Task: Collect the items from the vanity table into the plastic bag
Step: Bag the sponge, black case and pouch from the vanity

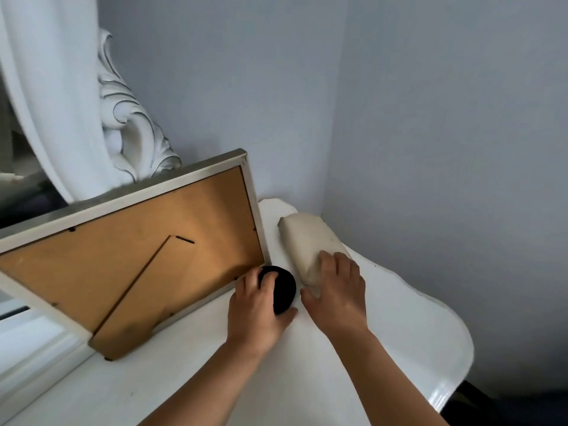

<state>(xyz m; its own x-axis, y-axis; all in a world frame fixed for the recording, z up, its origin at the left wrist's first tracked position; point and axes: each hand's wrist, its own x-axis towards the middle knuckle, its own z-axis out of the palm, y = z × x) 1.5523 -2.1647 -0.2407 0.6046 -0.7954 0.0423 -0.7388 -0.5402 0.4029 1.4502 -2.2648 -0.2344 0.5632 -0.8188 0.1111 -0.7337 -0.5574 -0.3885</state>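
Two hands down on the white vanity table (399, 327).
Left hand (256, 305) curls round a black round object (284, 292); right hand (339, 287), fingers relaxed, rests on a cream pouch (307, 238).

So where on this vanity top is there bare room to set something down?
Bare white table top lies right of the right hand, out to the wavy edge, and in front of the picture frame, left of the left forearm. Crowded: the far corner, where the left hand grips the black round item between the frame and the cream pouch.
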